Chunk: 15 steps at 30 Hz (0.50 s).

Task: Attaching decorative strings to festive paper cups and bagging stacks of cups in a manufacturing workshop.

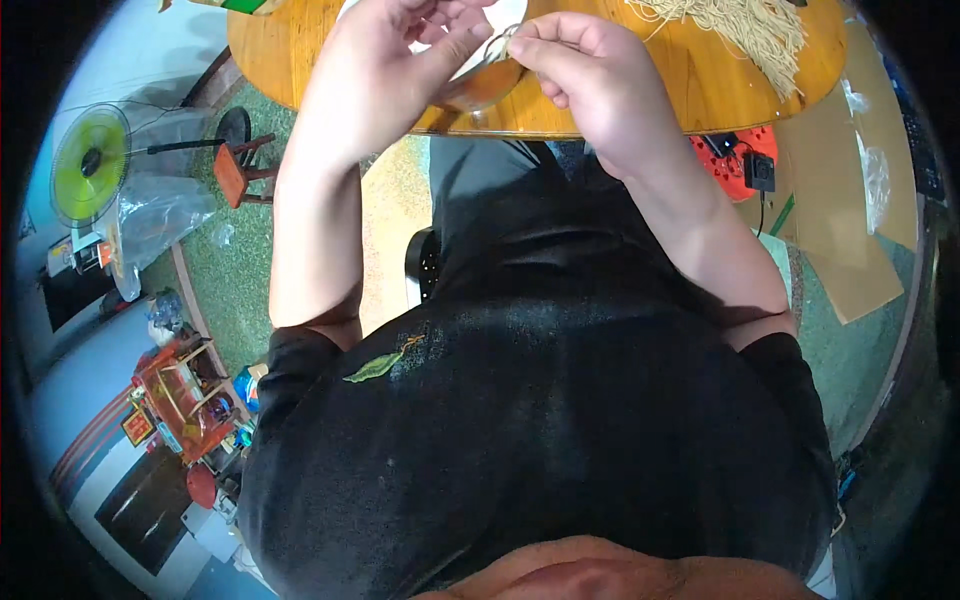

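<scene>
Both my hands are raised over the near edge of the wooden table, their fingertips close together. My right hand (590, 70) is closed in a pinch of thumb and forefinger on a thin looped strand (497, 46). My left hand (385, 75) curls inward from the other side, its thumb tip against the same strand and its fingers bent toward the thumb. The upper frame edge cuts off part of this hand. What the strand is made of is too small to tell. Behind and below the fingers are a white surface (510, 12) and a clear, shiny item (482, 88).
A bundle of cream cords (755, 40) lies at the right of the wooden table (285, 60). A red stool (735, 175) with a small black device (760, 172) stands below it, beside cardboard (850, 265). To the left are a green fan (92, 165) and a small wooden chair (232, 175).
</scene>
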Tool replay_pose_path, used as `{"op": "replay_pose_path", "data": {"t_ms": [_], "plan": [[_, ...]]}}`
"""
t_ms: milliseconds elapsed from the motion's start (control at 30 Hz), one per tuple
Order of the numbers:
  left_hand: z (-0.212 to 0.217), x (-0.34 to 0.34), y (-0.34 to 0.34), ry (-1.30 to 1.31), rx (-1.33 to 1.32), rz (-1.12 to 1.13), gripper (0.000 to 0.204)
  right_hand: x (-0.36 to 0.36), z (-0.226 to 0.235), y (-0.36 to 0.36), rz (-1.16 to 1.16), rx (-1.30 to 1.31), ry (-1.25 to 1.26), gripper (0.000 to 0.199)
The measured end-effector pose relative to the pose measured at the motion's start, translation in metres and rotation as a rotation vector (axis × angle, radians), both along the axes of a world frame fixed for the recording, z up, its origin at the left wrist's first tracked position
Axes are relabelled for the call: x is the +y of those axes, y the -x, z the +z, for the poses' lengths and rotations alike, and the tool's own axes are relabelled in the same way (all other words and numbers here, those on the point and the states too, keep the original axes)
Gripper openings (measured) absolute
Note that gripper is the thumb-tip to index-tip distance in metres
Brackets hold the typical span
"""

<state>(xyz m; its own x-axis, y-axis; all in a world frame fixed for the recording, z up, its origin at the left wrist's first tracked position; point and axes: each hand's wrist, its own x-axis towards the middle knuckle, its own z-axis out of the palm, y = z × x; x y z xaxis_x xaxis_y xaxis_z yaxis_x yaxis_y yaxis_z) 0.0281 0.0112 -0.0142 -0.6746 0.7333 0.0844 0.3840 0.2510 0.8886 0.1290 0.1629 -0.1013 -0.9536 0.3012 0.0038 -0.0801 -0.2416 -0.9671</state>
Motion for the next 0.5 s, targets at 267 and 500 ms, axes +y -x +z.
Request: {"op": "replay_pose_path", "data": {"t_ms": [267,500], "plan": [[-0.008,-0.013,0.000,0.080,0.620,-0.178,0.022,0.001,-0.004,-0.002,0.089,-0.004,0.133,0.017],[-0.027,-0.015,0.002,0.023,0.630,-0.142,0.011,-0.006,0.002,-0.003,0.010,0.041,0.052,0.012]]}}
